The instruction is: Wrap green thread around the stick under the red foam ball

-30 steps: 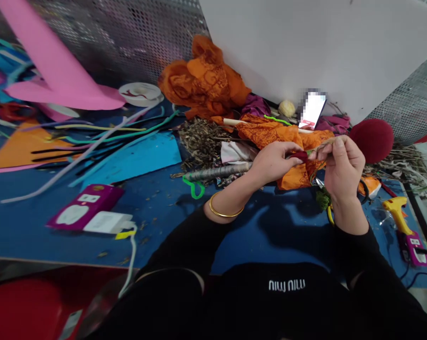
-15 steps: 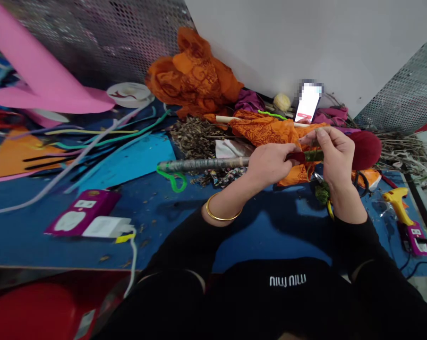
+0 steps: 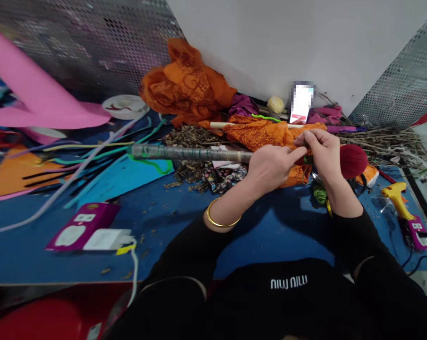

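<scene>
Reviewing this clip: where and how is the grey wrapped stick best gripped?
Probably midway along the exposed stretch of the grey wrapped stick, left of the left hand. I'd come from the near side, fingers curling around it: that stretch is slim, straight and lies roughly crosswise, whereas its other end runs in among both hands, the right hand included.

1. Your L hand: index finger now stretched to R hand's fingertips, vs curled 1 s ago.
2. Wrapped stick: nearer level, L end now over blue sheet.
3. Grn loop: now over sheet too.
</scene>
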The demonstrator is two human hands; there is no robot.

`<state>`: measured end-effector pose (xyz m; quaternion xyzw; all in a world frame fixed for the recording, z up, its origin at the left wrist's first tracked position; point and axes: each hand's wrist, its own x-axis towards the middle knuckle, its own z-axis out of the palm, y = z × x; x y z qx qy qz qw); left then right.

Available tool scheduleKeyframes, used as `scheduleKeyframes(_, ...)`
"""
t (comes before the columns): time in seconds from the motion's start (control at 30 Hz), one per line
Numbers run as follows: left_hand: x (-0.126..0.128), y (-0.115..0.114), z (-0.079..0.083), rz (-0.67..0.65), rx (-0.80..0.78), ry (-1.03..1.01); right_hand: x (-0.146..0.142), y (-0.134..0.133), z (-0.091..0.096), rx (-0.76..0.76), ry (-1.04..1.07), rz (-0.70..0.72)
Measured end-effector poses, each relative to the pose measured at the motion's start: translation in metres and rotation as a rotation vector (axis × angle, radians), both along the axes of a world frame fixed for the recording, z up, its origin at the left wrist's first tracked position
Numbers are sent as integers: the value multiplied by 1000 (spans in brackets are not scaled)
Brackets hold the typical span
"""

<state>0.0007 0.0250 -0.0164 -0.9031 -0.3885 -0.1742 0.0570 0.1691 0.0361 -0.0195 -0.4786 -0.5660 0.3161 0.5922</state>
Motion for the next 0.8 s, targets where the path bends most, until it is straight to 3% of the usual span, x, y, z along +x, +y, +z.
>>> scheduleKeyframes(0.27,0,1,1,29,-24,43,-2,1,-1,3,-30,31)
scheduleKeyframes(0.4,-8,7,5,86,-59,-34,10,-7,15,22,42,47)
scheduleKeyframes(0.6,-39,21,18,139,-113,-247,71,-19,52,-115,216,62)
scheduleKeyframes(0.7,-53,29,22,131,-188,-323,108,-4,49,-67,230,8)
scheduleKeyframes(0.8,-59,36,20,58,-341,-437,132,20,32,8,30,-47)
